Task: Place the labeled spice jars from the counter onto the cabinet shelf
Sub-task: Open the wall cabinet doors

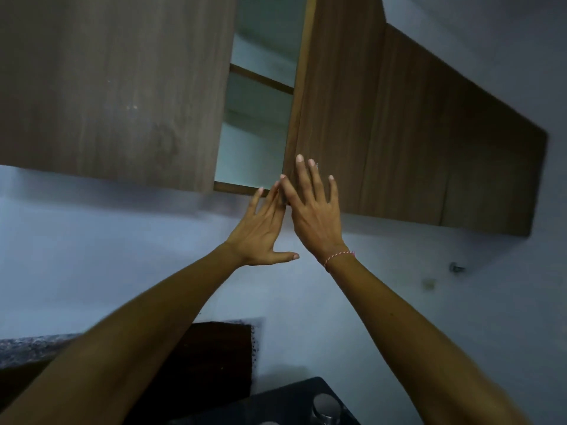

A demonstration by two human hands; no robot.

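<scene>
Both my hands are raised to the brown wooden wall cabinet. My right hand (316, 210) lies flat with straight fingers against the lower edge of the right cabinet door (337, 118). My left hand (260, 231) reaches up beside it, fingers straight, fingertips at the bottom edge of the cabinet opening. The left door (116, 87) stands ajar, and the gap between the doors shows pale green cabinet shelves (260, 84) with nothing visible on them. No spice jars are in view.
A pale wall runs below the cabinet. A speckled granite counter edge (30, 348) shows at lower left. A dark stove top with a metal knob or burner cap (326, 407) sits at the bottom. A small hook (456, 267) is on the wall at right.
</scene>
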